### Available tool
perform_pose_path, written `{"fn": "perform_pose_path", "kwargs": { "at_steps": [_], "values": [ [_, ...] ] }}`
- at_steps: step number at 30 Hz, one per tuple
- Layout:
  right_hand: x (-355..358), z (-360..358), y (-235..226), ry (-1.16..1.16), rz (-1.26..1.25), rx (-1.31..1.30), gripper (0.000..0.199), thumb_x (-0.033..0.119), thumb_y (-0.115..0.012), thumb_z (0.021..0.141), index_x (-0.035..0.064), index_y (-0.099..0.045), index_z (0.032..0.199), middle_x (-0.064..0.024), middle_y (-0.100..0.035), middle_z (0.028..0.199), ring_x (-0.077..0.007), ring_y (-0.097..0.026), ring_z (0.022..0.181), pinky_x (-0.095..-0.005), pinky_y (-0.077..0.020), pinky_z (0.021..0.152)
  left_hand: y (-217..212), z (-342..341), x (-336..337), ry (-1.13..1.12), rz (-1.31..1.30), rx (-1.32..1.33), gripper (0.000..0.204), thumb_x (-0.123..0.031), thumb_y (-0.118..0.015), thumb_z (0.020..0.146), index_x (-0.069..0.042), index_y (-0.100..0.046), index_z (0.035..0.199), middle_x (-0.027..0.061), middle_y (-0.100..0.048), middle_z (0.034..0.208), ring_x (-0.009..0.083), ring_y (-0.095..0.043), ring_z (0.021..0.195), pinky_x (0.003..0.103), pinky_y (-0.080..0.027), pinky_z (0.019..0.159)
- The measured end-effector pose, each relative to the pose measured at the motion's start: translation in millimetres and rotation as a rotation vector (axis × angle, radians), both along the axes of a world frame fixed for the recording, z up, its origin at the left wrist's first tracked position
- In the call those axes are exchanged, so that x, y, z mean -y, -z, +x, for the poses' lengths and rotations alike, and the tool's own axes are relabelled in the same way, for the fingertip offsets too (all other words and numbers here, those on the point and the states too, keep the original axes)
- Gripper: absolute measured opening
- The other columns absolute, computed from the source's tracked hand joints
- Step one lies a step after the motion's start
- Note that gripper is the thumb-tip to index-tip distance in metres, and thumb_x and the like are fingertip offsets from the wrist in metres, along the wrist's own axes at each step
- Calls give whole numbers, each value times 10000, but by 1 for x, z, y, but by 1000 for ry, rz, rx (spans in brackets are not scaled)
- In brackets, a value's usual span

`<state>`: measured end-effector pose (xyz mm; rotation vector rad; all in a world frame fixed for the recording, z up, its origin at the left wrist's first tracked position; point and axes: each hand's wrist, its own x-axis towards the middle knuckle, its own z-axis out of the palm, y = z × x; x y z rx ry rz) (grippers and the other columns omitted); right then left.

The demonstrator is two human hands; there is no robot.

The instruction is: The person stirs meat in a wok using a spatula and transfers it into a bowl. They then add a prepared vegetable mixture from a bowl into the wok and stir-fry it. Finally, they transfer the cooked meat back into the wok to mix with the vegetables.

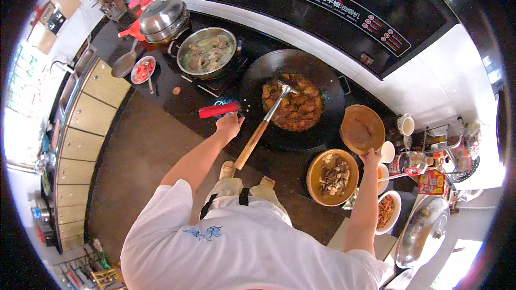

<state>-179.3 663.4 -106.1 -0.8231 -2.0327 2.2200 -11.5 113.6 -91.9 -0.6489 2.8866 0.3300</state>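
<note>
Dark stove counter (161,83) is seen from overhead in a narrow kitchen, brown floor below, drawer fronts along the left wall.

Far left: a ladle (124,63) and a small dish of red pieces (143,70) are laid on the counter. Behind them a lidded steel pot (163,17) is set, and beside it an open steel pot of pale stew (207,52).

Left hand (229,124) is closed around the red handle (218,110) of the black wok (293,99), which sits on the burner with brown braised chunks (294,104) in the middle. A wooden-handled spatula (264,123) is left leaning in the wok, blade in the food, handle sticking out over the counter edge, unheld.

Right hand (371,157) is closed on the rim of a brown bowl (362,129), held tilted at the wok's right edge. Whether the bowl holds anything cannot be told.

Risks, as judged: the loose spatula could be knocked or could slide out if the wok is tipped or shaken by its handle; contents could be spilled past the wok rim onto the counter if the tilted bowl is emptied from outside the rim; hot splatter onto the left wrist is possible, given how near it is to the pan.

Right side is crowded: a yellow bowl of chopped ingredients (332,176) just under the right forearm, small white bowls (388,212), a cup (406,125), condiment jars (424,158), a steel lid (423,231). The bowl of ingredients could be caught by the elbow.
</note>
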Motion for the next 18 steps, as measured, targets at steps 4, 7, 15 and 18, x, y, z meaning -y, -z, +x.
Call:
{"fn": "perform_pose_path", "kwargs": {
  "at_steps": [4,7,15,18],
  "values": [
    [-12,33,-38,193,180,42,375,46,-571,812,-85,-452,1143,-187,-586,1032,-299,-656,835,-371,-611,563,28,-32,-8,98,-66,111,405,-389,-501,941,-46,-569,1145,137,-684,972,315,-675,887,437,-552,733],
    [5,75,-87,239,212,-48,322,116,-582,813,-68,-497,1064,-165,-594,977,-243,-648,781,-369,-611,584,43,-37,-5,147,-84,181,372,-399,-495,947,-82,-582,1122,133,-690,940,311,-675,894,435,-544,749],
    [71,188,-183,127,80,-156,231,183,-613,909,8,-533,1036,-87,-635,935,-204,-668,821,-342,-609,676,89,-20,45,445,2,-215,413,-254,-429,977,-72,-457,1347,278,-564,1145,386,-643,846,458,-538,687],
    [113,233,-196,104,78,-113,236,192,-598,919,18,-538,1066,-81,-633,997,-202,-663,873,-357,-599,719,-25,30,23,427,45,28,371,-270,-473,960,-79,-522,1274,235,-620,1065,356,-655,881,461,-538,704]
  ]
}}
